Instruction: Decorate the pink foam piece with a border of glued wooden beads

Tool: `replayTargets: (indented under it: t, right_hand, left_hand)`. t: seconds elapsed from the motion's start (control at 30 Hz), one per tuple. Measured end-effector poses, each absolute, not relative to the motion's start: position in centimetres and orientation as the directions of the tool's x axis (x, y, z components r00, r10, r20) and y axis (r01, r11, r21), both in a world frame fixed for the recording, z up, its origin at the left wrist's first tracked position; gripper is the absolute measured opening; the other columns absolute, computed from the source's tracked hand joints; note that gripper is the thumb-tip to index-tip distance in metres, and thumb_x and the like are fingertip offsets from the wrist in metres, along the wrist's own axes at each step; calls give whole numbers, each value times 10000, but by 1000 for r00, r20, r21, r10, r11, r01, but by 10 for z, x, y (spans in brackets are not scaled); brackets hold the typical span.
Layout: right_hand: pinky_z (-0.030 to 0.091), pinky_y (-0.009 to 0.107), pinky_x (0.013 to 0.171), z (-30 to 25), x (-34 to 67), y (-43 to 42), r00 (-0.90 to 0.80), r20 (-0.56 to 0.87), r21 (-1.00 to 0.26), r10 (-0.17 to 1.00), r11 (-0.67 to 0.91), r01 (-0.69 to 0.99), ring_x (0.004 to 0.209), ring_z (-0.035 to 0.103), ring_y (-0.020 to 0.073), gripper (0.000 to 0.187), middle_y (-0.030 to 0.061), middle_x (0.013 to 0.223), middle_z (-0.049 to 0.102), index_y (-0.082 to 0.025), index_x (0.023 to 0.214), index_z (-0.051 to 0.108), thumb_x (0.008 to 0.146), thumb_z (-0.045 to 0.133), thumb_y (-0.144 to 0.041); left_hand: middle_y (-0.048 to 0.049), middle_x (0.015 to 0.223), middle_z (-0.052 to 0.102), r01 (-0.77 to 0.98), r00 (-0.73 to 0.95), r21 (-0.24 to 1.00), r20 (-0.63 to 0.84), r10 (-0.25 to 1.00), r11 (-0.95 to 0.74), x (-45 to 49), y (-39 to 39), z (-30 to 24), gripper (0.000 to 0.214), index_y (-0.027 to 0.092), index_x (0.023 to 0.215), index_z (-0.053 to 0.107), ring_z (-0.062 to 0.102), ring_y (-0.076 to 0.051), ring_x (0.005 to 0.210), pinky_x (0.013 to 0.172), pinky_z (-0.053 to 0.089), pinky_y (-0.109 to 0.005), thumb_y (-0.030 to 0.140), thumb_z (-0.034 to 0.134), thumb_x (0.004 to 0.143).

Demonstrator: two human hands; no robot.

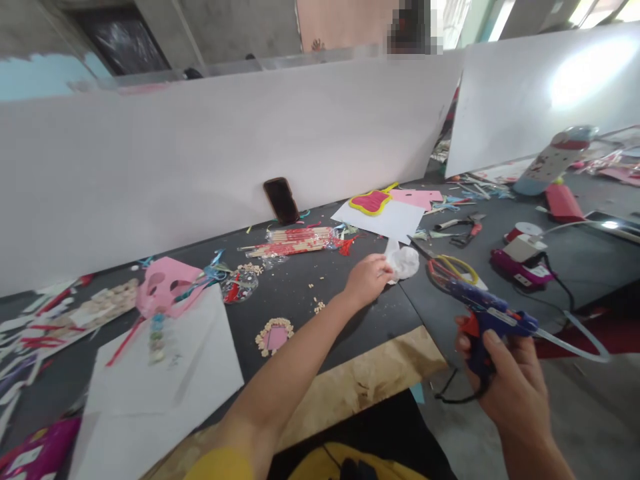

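Observation:
My right hand [517,380] is wrapped round the grip of a blue glue gun [500,317], held above the table's front edge at the right. A clear glue stick [575,343] bends out of its back end. My left hand [369,283] reaches to the middle of the table, its fingers closed on a crumpled white tissue [404,262]. Nearer to me and to the left lies a pink piece ringed with small pale beads or chips [275,336]. Loose pale bits [319,306] are scattered between it and my left hand.
Wrapped red-and-wood sticks [295,241] lie behind my left arm. Scissors [453,270] and pliers [465,227] lie at the right. A phone [281,200] leans on the white divider [225,147]. White board [165,373] and pink cut-outs [170,285] cover the left; a bottle [555,160] stands far right.

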State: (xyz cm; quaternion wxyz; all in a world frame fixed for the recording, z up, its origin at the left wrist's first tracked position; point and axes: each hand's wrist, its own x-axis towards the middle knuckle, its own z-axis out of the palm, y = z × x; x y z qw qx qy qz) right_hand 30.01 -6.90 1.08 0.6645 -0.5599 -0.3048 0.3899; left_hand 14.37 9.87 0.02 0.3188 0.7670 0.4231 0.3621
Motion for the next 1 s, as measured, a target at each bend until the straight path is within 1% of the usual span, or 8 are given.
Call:
replayTargets:
  t: [0.13,0.2,0.3,0.4,0.53,0.63,0.73,1.0]
  right_hand:
    - [525,267,522,0,298,-70,523,-113,-978,845,-1,-210,600,621,150,484,-1,832,672,-294,1101,529,688,742,-433]
    - [524,261,547,-5,296,-71,500,-94,-987,861,-16,-159,604,614,140,452,5,843,669,-285,1102,528,725,713,-452]
    - [515,253,597,-10,291,-72,416,-34,-998,909,-10,-60,641,597,127,353,18,879,657,-274,1086,538,803,637,-462]
    - [509,273,613,-10,281,-72,291,27,-1000,956,30,-5,663,581,138,317,37,891,642,-259,1097,533,851,576,-455]
    - [498,288,612,-7,266,-71,129,134,-991,983,135,3,675,563,153,310,45,857,621,-255,1127,514,875,542,-433]
    - [492,283,604,-9,257,-71,65,167,-986,984,166,12,660,546,152,298,34,803,599,-260,1153,502,891,527,-400]
    - [481,268,602,-11,252,-71,9,180,-982,984,179,52,669,540,150,229,30,779,586,-250,1089,529,903,510,-381]
    - [485,263,615,-13,243,-75,-7,130,-990,991,131,47,689,548,141,177,41,875,580,-250,994,525,891,523,-394]
  left_hand:
    - [-65,1214,625,449,296,834,199,934,-320,131,90,-11,110,227,676,709,466,-300,1224,1044,323,-505,122,690,701]
    - [-59,1226,611,419,239,867,182,954,-270,119,82,-8,94,233,697,711,392,-300,1281,1076,255,-525,143,689,710]
    - [-52,1109,654,302,195,934,134,972,-190,100,61,-2,51,227,761,716,508,-242,1152,1040,331,-434,198,698,723]
    - [-70,1057,673,139,140,989,32,990,-51,81,33,-2,149,190,845,705,606,-187,925,847,463,-340,313,654,777]
    - [-59,914,684,-44,71,996,-75,995,78,63,4,-5,275,168,870,698,590,-127,751,713,468,-268,408,685,736]
    - [-19,760,651,-264,29,948,-175,984,177,55,-8,-2,316,166,798,708,528,-89,636,641,438,-240,413,789,617]
    - [2,699,627,-475,31,844,-267,963,249,52,-14,5,327,165,717,712,498,-75,610,614,418,-228,346,869,494]
    - [-4,733,646,-564,36,789,-272,962,244,46,-22,6,294,170,671,720,523,-78,642,622,430,-220,307,884,469]
